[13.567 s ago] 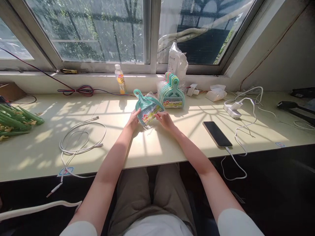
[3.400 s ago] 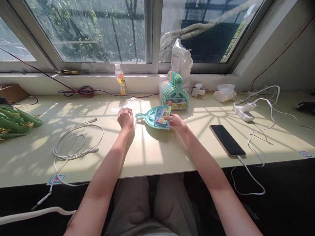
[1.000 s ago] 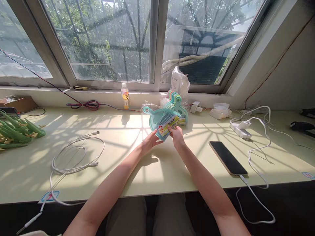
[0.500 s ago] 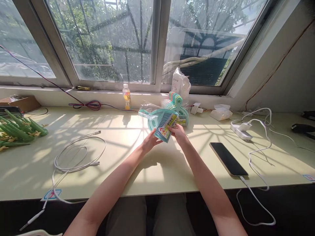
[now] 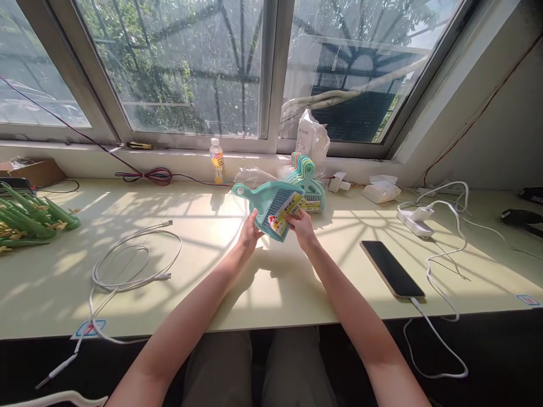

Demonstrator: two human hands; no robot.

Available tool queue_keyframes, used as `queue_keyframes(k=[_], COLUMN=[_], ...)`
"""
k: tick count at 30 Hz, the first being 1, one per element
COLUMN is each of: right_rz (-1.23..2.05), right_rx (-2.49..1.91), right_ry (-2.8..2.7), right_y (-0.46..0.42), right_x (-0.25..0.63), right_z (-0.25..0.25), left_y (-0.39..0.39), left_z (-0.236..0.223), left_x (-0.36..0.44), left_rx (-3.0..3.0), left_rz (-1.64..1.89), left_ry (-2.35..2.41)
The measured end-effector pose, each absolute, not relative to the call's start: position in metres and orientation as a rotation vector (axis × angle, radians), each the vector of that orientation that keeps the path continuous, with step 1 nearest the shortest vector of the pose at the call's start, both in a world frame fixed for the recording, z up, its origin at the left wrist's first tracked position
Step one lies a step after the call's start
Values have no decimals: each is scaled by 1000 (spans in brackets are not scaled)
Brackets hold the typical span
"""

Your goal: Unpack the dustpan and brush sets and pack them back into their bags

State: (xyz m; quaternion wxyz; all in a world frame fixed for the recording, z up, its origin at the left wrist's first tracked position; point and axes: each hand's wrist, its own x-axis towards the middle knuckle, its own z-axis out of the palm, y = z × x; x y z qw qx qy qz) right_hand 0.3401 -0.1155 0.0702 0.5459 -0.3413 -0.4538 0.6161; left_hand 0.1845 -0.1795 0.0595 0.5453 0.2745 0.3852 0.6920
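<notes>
Between my hands, above the table, is a mint-green dustpan (image 5: 261, 198) with a small brush set in it and a printed yellow label (image 5: 285, 213) across the front. Its handle points to the upper left. My left hand (image 5: 249, 233) grips the lower left edge, thumb on the front. At the right end, my right hand (image 5: 302, 227) is closed on the labelled side, thumb over the label. Just behind stands a row of similar dustpan sets (image 5: 311, 186) in green, red and other colours, partly hidden by the held one. Clear plastic wrap (image 5: 253, 176) lies beside that row.
A drink bottle (image 5: 216, 161) stands near the window sill. Coiled white cable (image 5: 114, 288) and green plant-like items (image 5: 34, 217) lie left. To the right are a phone (image 5: 392, 268) on a cord, a power strip (image 5: 416, 223) and a tissue pack (image 5: 380, 189).
The dustpan has shifted slightly left and turned a little, its front showing more fully. My left hand has moved left and up along its edge, the thumb now plainly on the front.
</notes>
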Motion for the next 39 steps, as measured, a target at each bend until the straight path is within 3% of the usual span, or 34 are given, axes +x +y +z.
queue_keyframes(k=[9,19,25,33,39], right_rz=[1423,1429,1435,1421,1461], right_rx=[-807,-802,-765,-771,-795], right_ry=[-982,-951,-940,-959,-1039], right_y=[-119,-115,-113,-115,-108], right_x=[337,336,339,338,348], right_z=[67,62,63,67,75], left_y=[-188,-183,-186,-183,-184], left_z=[52,62,59,63,57], left_x=[207,198,205,199,198], left_rx=[735,634,694,711,760], left_rz=[1494,1636,1468,1705,1614], left_ry=[800,845,779,848,904])
